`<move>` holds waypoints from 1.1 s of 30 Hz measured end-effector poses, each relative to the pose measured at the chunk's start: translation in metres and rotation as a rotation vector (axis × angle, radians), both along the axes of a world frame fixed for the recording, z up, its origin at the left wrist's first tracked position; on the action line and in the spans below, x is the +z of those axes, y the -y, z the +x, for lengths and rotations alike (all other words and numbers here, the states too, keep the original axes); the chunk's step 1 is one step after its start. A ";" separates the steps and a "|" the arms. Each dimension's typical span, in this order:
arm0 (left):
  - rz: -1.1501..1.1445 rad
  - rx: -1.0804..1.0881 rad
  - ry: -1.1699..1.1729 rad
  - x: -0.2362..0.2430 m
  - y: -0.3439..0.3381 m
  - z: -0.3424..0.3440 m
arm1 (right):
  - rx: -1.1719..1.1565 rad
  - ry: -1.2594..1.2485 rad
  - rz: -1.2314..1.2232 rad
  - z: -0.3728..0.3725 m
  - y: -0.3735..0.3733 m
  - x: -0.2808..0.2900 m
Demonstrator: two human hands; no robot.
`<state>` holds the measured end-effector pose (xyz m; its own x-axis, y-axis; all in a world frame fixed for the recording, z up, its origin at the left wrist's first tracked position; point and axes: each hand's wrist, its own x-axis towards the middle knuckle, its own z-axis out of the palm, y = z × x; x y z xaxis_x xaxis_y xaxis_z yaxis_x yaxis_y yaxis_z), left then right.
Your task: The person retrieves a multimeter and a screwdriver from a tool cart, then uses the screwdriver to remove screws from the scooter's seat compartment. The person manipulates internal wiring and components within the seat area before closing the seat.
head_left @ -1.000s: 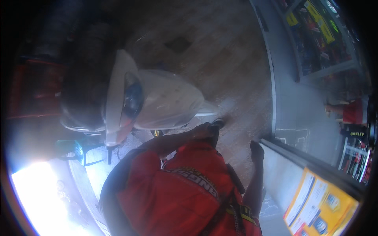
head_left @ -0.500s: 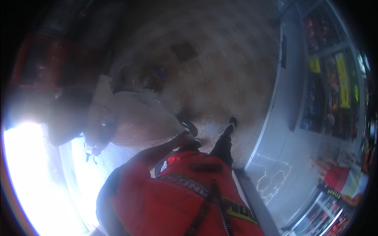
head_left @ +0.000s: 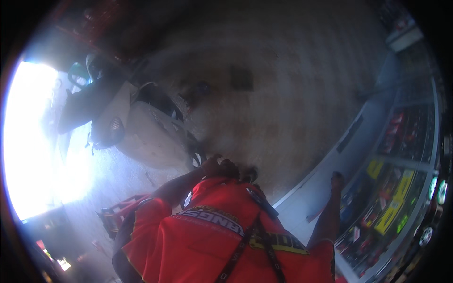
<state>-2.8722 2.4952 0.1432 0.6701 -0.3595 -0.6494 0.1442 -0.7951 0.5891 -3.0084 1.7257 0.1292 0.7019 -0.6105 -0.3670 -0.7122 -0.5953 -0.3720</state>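
Note:
My left hand (head_left: 211,165) is in front of my red shirt, close to the end of a pale scooter (head_left: 153,139). Its fingers are dark and blurred, and I cannot tell whether it holds anything or touches the scooter. My right hand (head_left: 337,180) reaches out beside a glass display counter (head_left: 347,269), near its white lower panel (head_left: 302,198). Shadow blurs its fingers too. Whether it rests on the counter cannot be told.
Tiled floor (head_left: 283,108) stretches ahead, with a dark square patch (head_left: 241,78) on it. Red and yellow packaged goods (head_left: 396,200) fill the counter on the right. Glaring daylight comes through an opening (head_left: 33,137) at the left. A black lanyard (head_left: 236,257) hangs over my shirt.
The view has turned, and the counter now runs slantwise on the right. My right arm has come into sight, stretched toward it. The other person at lower right no longer shows.

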 end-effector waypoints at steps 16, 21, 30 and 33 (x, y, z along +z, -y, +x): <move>-0.146 0.603 -0.179 -0.012 0.057 0.202 | 0.628 -0.512 0.286 0.395 -0.176 0.087; -0.091 0.845 -0.267 -0.012 0.071 0.233 | 0.877 -0.618 0.170 0.508 -0.148 0.075; -0.155 1.258 -0.189 -0.039 0.144 0.332 | 1.107 -0.601 0.013 0.885 -0.244 -0.092; -0.242 1.581 -0.273 -0.016 0.195 0.382 | 1.221 -0.652 -0.012 1.012 -0.323 -0.182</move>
<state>-2.4904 2.2999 0.1268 0.3303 0.4333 -0.8385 0.7996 0.3436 0.4925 -1.9963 2.0489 -0.0527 0.4938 0.2556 -0.8312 0.2158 -0.9619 -0.1676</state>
